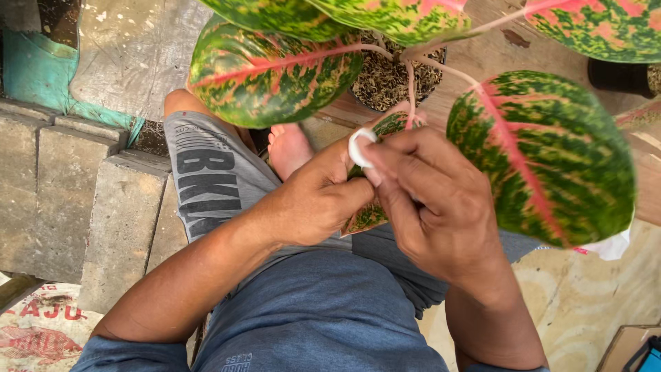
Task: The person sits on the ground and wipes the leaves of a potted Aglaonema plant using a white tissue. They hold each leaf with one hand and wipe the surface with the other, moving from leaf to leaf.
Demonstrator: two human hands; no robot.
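A potted plant with broad green leaves streaked pink stands in a black pot (385, 83) in front of my knees. My left hand (313, 200) cups a small leaf (368, 215) from below. My right hand (430, 207) pinches a small white pad (359, 146) against the upper side of that leaf. A large leaf (544, 155) hangs just right of my right hand, and another large leaf (272, 72) spreads above my left hand. Both hands meet over my lap.
Grey concrete blocks (89, 200) lie at the left. My bare foot (289, 148) rests below the pot. A second black pot (620, 76) stands at the far right. A printed sack (41, 331) lies at the lower left, a cardboard box (623, 348) at the lower right.
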